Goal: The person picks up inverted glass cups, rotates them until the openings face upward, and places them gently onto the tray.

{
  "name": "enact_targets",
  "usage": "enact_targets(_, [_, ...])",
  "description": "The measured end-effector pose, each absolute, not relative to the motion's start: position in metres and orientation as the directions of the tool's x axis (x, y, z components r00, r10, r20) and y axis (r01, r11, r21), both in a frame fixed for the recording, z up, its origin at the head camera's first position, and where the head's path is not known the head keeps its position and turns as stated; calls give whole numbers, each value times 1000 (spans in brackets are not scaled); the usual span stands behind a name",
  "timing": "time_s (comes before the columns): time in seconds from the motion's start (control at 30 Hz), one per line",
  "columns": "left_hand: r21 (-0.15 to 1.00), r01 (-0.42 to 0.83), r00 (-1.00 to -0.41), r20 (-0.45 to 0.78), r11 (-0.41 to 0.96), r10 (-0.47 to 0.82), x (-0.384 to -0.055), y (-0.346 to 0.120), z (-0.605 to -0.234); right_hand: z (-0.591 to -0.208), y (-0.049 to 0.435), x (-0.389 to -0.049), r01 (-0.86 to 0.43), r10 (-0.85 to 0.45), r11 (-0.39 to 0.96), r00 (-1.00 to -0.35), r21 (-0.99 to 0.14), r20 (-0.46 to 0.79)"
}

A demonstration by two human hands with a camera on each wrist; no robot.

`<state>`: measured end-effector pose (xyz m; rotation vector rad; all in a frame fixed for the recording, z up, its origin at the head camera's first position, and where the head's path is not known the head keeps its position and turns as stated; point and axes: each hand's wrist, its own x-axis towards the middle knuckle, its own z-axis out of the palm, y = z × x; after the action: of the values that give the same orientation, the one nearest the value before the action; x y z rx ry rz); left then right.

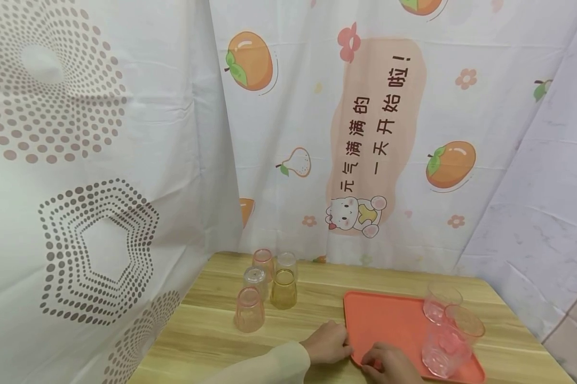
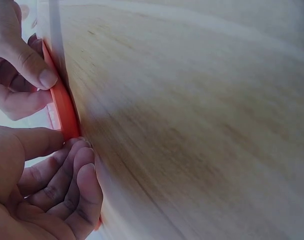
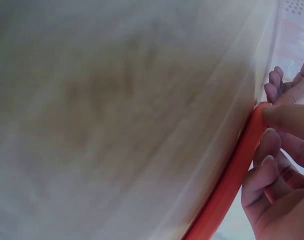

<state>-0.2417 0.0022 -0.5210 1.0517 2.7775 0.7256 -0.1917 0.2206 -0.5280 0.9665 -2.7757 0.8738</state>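
In the head view, an orange-red tray (image 1: 384,320) is lying on the wooden table (image 1: 197,325), toward the right, its near left corner being held by two hands. The left hand (image 1: 327,344), coming out of a pale sleeve (image 1: 281,361), is gripping the left edge; the right hand (image 1: 393,364) is holding the near edge just beside it. Three clear pinkish cups (image 1: 445,349) are standing at the tray's right end. To the left, five cups are standing upside down on the table in a loose group, a yellow cup (image 1: 284,293) among them. Printed cloth (image 1: 293,117) is hanging behind.

In the left wrist view, the left grip is closing thumb and fingers on the tray's rim, with the right thumb pressing farther along.

In the right wrist view, the right grip is pinching the rim, its other fingers curling loosely; the left fingers are showing just beyond.
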Motion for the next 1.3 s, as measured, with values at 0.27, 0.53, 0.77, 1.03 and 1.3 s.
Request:
enact_targets(0.27, [401, 628, -758, 120, 667, 642, -245, -9, -512, -525, 216, -191, -552, -535, 630, -818, -546, 211])
enact_targets(0.53, [431, 591, -787, 121, 682, 605, -254, -38, -490, -522, 212, -190, -512, -513, 662, -842, -547, 167])
enact_targets(0.77, [405, 616, -773, 145, 676, 618, -259, -71, -467, -518, 211, -192, -537, -544, 650, -823, -537, 165])
enact_targets(1.03, [320, 697, -710, 178, 642, 681, -273, -104, -451, -510, 209, -192, -520, -537, 670, -832, -529, 137])
enact_targets(1.3, [350, 683, -718, 160, 641, 677, -281, -135, -444, -511, 205, -191, -540, -534, 689, -829, -484, 166])
